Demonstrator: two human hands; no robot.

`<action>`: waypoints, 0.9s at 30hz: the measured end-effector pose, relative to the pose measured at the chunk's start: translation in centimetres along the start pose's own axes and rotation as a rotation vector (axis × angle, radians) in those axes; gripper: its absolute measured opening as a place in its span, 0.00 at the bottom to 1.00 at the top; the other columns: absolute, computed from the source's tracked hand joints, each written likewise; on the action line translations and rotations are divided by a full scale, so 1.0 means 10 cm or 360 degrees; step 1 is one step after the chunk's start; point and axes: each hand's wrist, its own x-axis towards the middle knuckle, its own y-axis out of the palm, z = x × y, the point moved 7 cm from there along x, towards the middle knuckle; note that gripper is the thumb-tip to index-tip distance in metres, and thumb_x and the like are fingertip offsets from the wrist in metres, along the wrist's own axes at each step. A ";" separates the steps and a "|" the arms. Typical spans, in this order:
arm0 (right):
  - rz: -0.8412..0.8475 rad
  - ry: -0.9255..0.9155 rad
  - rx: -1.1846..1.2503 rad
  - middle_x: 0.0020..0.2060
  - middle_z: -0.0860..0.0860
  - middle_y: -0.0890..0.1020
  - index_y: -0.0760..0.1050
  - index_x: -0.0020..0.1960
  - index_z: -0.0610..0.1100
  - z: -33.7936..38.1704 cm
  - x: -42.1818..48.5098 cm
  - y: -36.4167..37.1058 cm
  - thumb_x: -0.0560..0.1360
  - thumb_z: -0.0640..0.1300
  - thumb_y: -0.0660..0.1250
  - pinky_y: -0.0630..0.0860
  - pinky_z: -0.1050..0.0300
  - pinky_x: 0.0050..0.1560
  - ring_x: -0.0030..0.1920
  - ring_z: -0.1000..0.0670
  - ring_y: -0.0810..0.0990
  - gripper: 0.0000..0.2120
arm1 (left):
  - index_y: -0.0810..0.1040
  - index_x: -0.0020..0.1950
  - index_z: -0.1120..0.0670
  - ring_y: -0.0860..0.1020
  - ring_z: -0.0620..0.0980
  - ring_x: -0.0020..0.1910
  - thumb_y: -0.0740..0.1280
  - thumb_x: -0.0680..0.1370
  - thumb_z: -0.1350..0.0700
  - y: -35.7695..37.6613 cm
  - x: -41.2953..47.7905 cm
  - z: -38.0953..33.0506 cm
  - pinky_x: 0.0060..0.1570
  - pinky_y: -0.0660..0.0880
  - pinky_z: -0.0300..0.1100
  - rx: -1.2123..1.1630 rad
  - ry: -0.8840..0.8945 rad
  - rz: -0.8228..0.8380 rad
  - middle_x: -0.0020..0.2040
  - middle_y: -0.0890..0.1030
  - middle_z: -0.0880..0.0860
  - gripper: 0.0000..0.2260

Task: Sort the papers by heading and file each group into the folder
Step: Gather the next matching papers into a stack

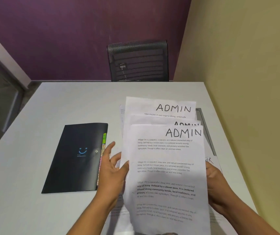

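I hold a fanned stack of white sheets headed ADMIN (pixel 166 160) above the table, three headings showing. My left hand (pixel 112 168) holds the stack's left edge with the thumb in front and the fingers spread behind. My right hand (pixel 215 182) holds the right edge, mostly hidden behind the paper. A closed black folder (pixel 74 158) with a blue smile mark and coloured index tabs along its right side lies on the table left of the papers. A sheet headed HR (pixel 211 161) peeks out under the stack at the right.
The white table (pixel 68 102) meets a yellow wall on the right. A black mesh chair (pixel 137 61) stands beyond the far edge. A grey flat object (pixel 205 126) lies by the wall under the papers. More printed sheets lie beneath the stack near me.
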 end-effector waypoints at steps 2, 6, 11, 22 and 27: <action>0.0029 -0.0014 -0.0011 0.52 0.38 0.86 0.81 0.58 0.42 -0.01 0.00 0.01 0.71 0.28 0.70 0.82 0.41 0.45 0.49 0.34 0.84 0.18 | 0.68 0.69 0.41 0.81 0.43 0.58 0.76 0.71 0.64 0.02 0.03 0.03 0.56 0.79 0.48 0.0081 0.0030 0.0047 0.58 0.81 0.44 0.33; 0.0045 -0.0035 -0.0077 0.52 0.38 0.85 0.82 0.57 0.42 0.00 0.03 -0.01 0.73 0.29 0.68 0.81 0.37 0.49 0.50 0.33 0.84 0.16 | 0.75 0.55 0.54 0.80 0.36 0.55 0.75 0.70 0.70 0.05 0.06 0.04 0.46 0.79 0.35 0.0203 0.0113 0.0112 0.56 0.82 0.49 0.19; 0.0086 0.0035 0.0008 0.56 0.36 0.84 0.79 0.63 0.41 -0.09 0.10 -0.12 0.73 0.33 0.70 0.77 0.30 0.56 0.55 0.30 0.82 0.19 | 0.77 0.53 0.55 0.84 0.42 0.44 0.75 0.70 0.69 0.12 0.11 0.03 0.40 0.81 0.40 0.0187 0.0090 0.0163 0.45 0.86 0.48 0.17; -0.0192 0.0359 0.0347 0.43 0.43 0.87 0.82 0.56 0.40 -0.59 0.04 -0.30 0.81 0.60 0.52 0.81 0.49 0.47 0.44 0.47 0.87 0.28 | 0.82 0.43 0.62 0.80 0.49 0.32 0.78 0.69 0.63 0.11 0.06 0.33 0.28 0.77 0.41 0.0071 -0.0127 0.0026 0.42 0.85 0.59 0.07; -0.0013 0.0218 0.0092 0.55 0.40 0.85 0.81 0.60 0.41 -0.70 0.03 -0.22 0.66 0.58 0.77 0.82 0.45 0.51 0.55 0.39 0.85 0.29 | 0.79 0.49 0.61 0.81 0.56 0.39 0.75 0.73 0.63 0.10 0.04 0.42 0.35 0.81 0.46 -0.0120 -0.0215 0.0028 0.50 0.83 0.65 0.08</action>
